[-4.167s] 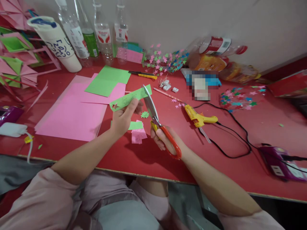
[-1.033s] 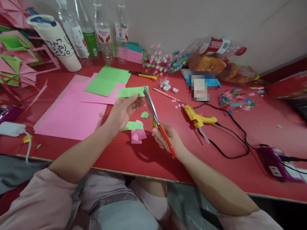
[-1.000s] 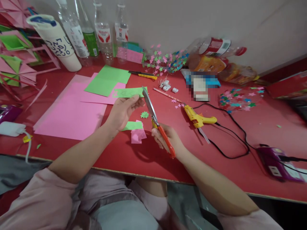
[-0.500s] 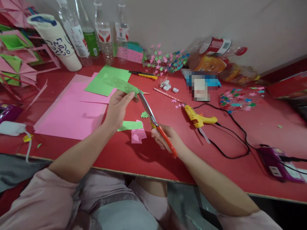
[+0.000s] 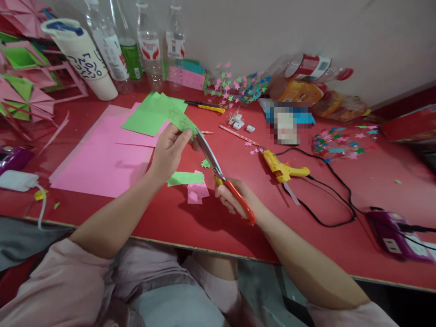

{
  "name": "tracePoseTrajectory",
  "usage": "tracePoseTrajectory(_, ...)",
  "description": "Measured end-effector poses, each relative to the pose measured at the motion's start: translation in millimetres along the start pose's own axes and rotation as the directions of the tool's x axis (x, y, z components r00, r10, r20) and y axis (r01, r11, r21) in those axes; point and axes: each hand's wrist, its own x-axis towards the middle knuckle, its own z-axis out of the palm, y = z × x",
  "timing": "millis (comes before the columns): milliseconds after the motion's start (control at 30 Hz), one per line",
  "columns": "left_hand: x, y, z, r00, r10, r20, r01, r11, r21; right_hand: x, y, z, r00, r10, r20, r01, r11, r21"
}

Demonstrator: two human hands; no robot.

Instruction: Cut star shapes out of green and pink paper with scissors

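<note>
Across the frame, red table (image 5: 190, 227); pink sheets (image 5: 91, 163) at left. Mid-frame I see scissors (image 5: 217, 172), right hand (image 5: 245, 190) wrapped round the handles. Just left of centre, left hand (image 5: 168, 152) pinches a green strip (image 5: 180, 119), blade tips at its lower right end. Spiky green cutout (image 5: 205, 163) below.

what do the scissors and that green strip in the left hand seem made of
Scissors: blades look like smooth metal, from their grey sheen; red handle, likely glossy plastic, from its solid color. Green strip: probably matte paper or card, being thin, without shine and bearing drawn outlines.
</note>
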Motion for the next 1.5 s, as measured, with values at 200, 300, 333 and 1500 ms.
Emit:
tracePoseTrajectory(200, 0.8, 0.4, -1.7, 1.000, 0.013, 0.023, -0.014, 1.000, 0.020, 1.0, 0.7, -1.5, 0.999, -0.043, -0.004, 0.043, 0.998, -0.036)
tracePoseTrajectory(300, 0.8, 1.4, -2.4, 0.998, 0.037, 0.045, -0.037, 0.999, 0.015, 0.5, 0.0, -0.8, 1.000, -0.022, -0.003, 0.022, 0.999, -0.028)
tracePoseTrajectory(333, 0.8, 1.7, -2.5, 0.998, 0.044, 0.050, -0.045, 0.999, 0.014, 0.2, -0.3, -0.6, 1.000, -0.013, -0.003, 0.013, 1.000, -0.024)
tracePoseTrajectory(1500, 3.7, -5.8, -5.9, 0.998, -0.033, 0.047, 0.039, 0.990, -0.138, -4.4, -12.8, 1.8, 0.997, 0.048, -0.062, -0.043, 0.996, 0.073)
